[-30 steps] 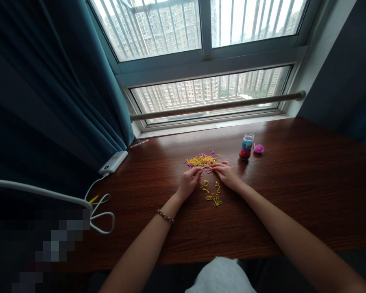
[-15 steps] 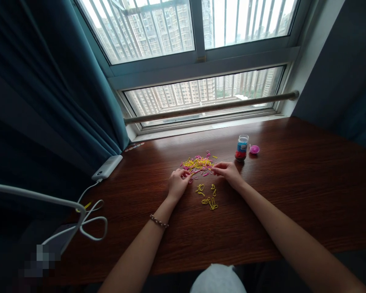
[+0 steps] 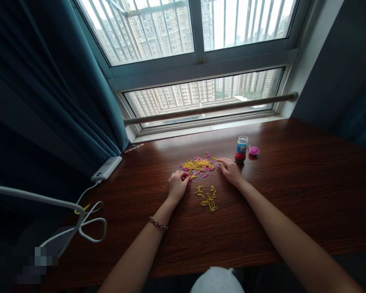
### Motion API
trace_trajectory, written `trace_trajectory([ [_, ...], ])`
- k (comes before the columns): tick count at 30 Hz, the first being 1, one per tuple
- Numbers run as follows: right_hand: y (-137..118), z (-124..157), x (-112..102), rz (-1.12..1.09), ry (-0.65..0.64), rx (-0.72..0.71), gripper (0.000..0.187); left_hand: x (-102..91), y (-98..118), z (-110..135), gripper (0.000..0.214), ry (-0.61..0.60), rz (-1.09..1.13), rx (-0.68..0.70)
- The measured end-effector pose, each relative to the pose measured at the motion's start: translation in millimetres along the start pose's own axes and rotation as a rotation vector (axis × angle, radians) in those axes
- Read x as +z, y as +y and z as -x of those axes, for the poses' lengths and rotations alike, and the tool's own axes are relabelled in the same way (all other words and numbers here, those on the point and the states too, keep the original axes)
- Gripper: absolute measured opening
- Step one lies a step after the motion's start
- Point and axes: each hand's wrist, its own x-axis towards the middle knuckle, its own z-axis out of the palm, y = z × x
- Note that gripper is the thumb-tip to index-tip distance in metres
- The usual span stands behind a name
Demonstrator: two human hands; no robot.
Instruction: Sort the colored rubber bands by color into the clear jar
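A heap of small yellow and pink rubber bands (image 3: 198,165) lies on the dark wooden table (image 3: 262,211). A smaller group of yellow bands (image 3: 208,198) lies nearer to me. My left hand (image 3: 177,185) rests at the heap's left edge with fingers curled, pinching at a band. My right hand (image 3: 231,169) lies at the heap's right edge, fingers bent and tips together over the bands; what it holds is too small to see.
A small jar (image 3: 241,149) with coloured contents stands right of the heap, its pink lid (image 3: 253,151) beside it. A white power bank (image 3: 106,169) with a looping white cable (image 3: 91,221) lies at the left. Blue curtain and window are behind.
Both hands have drawn apart to the two sides of the heap; the left moved left and back, the right moved slightly toward the jar. My view shifted a little.
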Motion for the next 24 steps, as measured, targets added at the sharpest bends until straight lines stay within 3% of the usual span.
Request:
trace_trajectory([
  [3,9,-2,5,0.219,-0.119,-0.040,0.038,-0.2,0,0,0.010,0.015,0.013,0.006],
  [9,6,-2,12,0.455,-0.250,0.050,0.046,-2.6,4,0,0.011,0.090,0.149,0.087],
  [15,2,-3,11,0.483,-0.259,0.063,0.045,0.3,18,7,0.010,-0.029,0.322,0.162],
  [19,4,-4,10,0.396,-0.182,0.032,0.042,0.4,28,13,0.007,-0.075,0.436,0.239],
  [24,8,-4,5,0.131,0.069,0.070,0.033,-1.7,31,16,0.015,-0.174,0.564,0.267],
])
